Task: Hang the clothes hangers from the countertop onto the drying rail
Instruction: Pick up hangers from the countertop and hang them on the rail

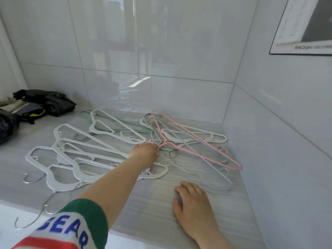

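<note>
Main risk: snagging. The pink wire hanger [231,167] lies at approx 1–2 o'clock on the bench [143,203], crossed over and threaded among pale wire hangers [224,186]. If it is pulled up fast, neighbours are likely to be dragged along and dropped off the front edge or knocked vs. the tiled wall [161,51]. A one-point hold at the neck also lets the frame swing, so it could be twisted out of the fingers. The white plastic hangers [62,184] at 9–10 o'clock are stacked loosely w/ hooks past the bench edge, so they could be swept off by the forearm, which passes just over them. The drying rail is not in view, so the carry path cannot be judged.

Pose: the left arm is stretched fwd toward 12 o'clock, green sleeve [84,212] pushed up, wrist bent slightly down. The left grip [146,151] is seen clenched round the pink hanger's neck, though the fingertips are hidden by the back of the hand. The right grip [194,203] is released and laid flat, palm down, on bare bench at 5 o'clock. It is near the wire hangers but apart from them, prob. for support. Dark clothing [50,103] is piled at 10 o'clock, well apart.
</note>
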`<state>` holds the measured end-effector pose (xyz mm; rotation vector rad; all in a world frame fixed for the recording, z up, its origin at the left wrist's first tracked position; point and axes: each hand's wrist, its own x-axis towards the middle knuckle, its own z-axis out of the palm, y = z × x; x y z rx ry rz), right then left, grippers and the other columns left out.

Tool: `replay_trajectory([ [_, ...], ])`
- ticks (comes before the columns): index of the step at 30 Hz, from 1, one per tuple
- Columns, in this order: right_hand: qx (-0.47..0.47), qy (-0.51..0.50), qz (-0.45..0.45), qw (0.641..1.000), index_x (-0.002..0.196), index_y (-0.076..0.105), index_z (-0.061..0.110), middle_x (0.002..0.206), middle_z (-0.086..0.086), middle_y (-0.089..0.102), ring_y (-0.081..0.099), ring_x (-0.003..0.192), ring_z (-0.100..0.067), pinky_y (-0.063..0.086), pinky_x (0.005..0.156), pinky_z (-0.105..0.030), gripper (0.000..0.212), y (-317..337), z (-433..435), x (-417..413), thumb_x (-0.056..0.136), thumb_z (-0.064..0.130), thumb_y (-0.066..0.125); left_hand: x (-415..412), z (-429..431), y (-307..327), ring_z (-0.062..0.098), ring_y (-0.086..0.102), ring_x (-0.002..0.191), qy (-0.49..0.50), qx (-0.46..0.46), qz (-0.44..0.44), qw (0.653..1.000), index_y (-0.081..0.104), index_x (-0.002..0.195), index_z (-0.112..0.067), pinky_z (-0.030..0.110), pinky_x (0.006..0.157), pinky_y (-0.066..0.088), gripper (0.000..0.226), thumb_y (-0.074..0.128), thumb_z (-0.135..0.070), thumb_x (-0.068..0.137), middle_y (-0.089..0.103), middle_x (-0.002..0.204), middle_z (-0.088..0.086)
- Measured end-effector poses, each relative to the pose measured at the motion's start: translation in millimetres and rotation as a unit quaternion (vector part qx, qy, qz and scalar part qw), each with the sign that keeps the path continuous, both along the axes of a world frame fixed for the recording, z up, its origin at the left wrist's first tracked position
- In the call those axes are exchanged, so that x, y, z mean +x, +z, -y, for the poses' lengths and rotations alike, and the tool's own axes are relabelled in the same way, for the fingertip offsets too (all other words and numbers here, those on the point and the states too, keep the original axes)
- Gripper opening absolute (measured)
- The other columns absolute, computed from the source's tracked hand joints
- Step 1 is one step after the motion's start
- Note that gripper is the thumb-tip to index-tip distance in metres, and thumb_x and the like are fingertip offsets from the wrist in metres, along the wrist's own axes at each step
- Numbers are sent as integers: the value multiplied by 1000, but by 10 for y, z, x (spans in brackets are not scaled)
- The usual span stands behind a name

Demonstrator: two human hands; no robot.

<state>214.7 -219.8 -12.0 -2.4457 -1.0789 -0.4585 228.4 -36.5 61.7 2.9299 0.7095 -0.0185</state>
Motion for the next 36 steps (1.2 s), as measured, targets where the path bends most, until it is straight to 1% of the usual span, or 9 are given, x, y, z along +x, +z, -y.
replay_trajectory([
  [3,12,0,26,1000,67,69,26,80,10,71,68,72,-8,47,74,-19,34,-26,3,59,64,37,38,102,-61,3,27,52,115,14,0,-21,1000,48,123,-18,32,88,42,34,38,-35,95,56,124,8],
  [7,9,-3,33,999,67,69,27,79,13,69,68,72,-6,51,66,-15,33,-17,-7,36,64,37,37,157,-167,51,26,55,109,26,-4,-13,1000,52,122,-21,31,82,43,31,37,-29,96,59,120,7],
  [15,20,-11,48,999,65,68,27,77,15,67,66,70,-4,49,67,-14,32,-39,-28,64,63,37,38,137,-353,82,27,56,107,39,40,-14,998,52,114,-15,32,84,43,27,31,-17,97,59,115,8],
  [17,22,-8,50,998,64,67,26,76,15,67,66,68,-5,50,64,-13,31,-42,-29,65,63,36,38,102,-394,127,28,56,108,51,46,9,998,53,114,-14,33,86,43,27,33,-13,96,59,116,8],
  [26,18,-19,65,998,56,64,26,68,17,64,64,63,-2,46,58,-12,30,-79,-14,87,60,35,36,-323,-627,452,30,58,101,85,138,93,982,56,111,-11,30,71,38,27,33,-12,97,63,108,10],
  [29,50,-19,101,993,53,62,24,61,15,62,62,56,-6,39,62,-16,27,-78,-21,93,62,31,37,-540,-701,580,32,57,101,100,142,140,975,55,111,-9,31,71,40,29,30,-17,99,61,110,13],
  [32,96,5,157,983,63,62,25,53,13,60,57,49,-6,36,65,-22,24,-21,-17,51,64,25,38,-770,-722,729,31,56,100,99,184,174,962,56,109,-10,32,68,39,27,33,-16,98,59,109,13],
  [34,103,45,179,977,78,51,28,51,12,59,55,48,-5,36,61,-21,20,33,-14,-10,64,22,38,-955,-713,831,30,55,102,106,220,170,955,56,110,-10,31,68,36,26,35,-16,97,60,107,13],
  [36,109,86,195,971,83,42,26,50,10,58,54,49,-6,36,58,-21,20,46,-11,-76,64,20,38,-1173,-684,914,27,53,107,108,266,152,946,56,109,-9,31,72,37,23,38,-11,95,60,108,10],
])
